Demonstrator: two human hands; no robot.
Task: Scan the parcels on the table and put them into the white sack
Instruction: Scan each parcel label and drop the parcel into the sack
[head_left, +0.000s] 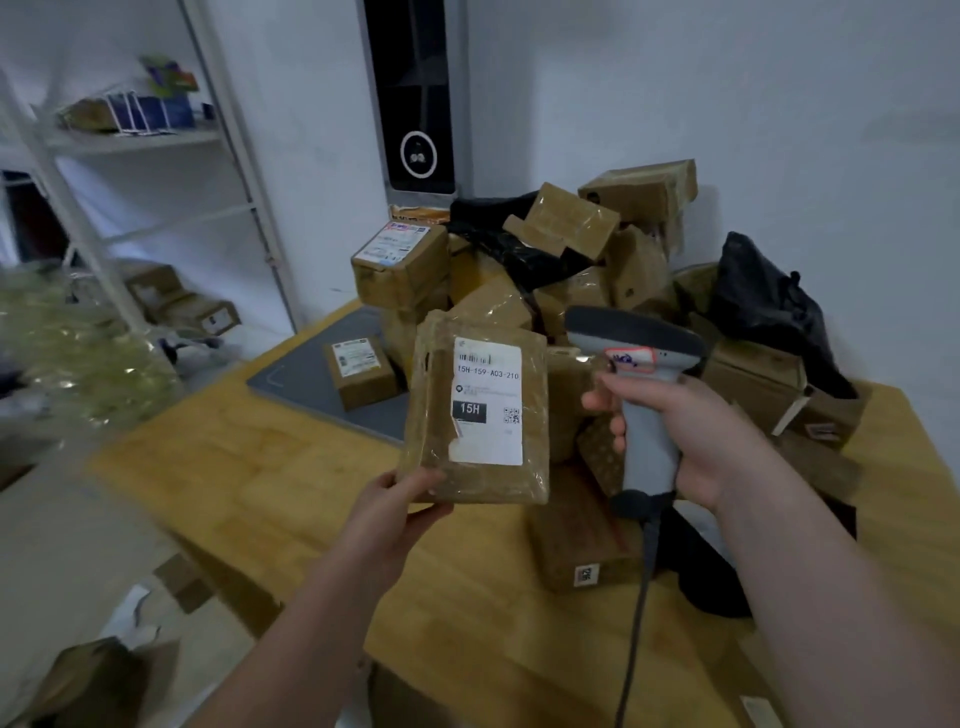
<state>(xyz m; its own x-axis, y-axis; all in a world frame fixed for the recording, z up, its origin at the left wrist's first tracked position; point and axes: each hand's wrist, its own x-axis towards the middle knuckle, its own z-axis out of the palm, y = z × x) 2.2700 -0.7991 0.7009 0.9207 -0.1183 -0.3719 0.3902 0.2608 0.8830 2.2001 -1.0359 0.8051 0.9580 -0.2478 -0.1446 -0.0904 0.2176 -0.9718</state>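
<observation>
**Over the wooden table: parcel in your left hand, scanner in your right**

At 10 o'clock in your view, a white shelf unit (130, 137) stands against the wall with blurred packets on it and brown boxes on the floor beneath. At 8 o'clock lies a pale, blurred mass (78, 545); you cannot tell from here whether it is the white sack.

Your left hand (395, 512) comes up from 6 o'clock and pinches the lower left corner of a flat brown parcel (483, 410), thumb on the front, the other fingers hidden behind. The parcel is held upright above the table (260, 467), its white label (487, 400) facing you; the barcode sits at the label's top and a black "15H" block lower down. Behind it, toward 11 o'clock, a small labelled box (360, 371) rests on a grey mat (306, 384).

Just beside the parcel at 3 o'clock, your right hand (691, 441) is wrapped round the handle of a grey scanner (636, 395), whose dark head tilts toward the label. Its cable (636, 623) hangs down to 6 o'clock, passing a labelled box (582, 551) lying on the table.

From 12 to 2 o'clock, a pile of taped brown parcels (571, 249) is heaped against the wall, with black bags (769, 306) lying among them.
</observation>
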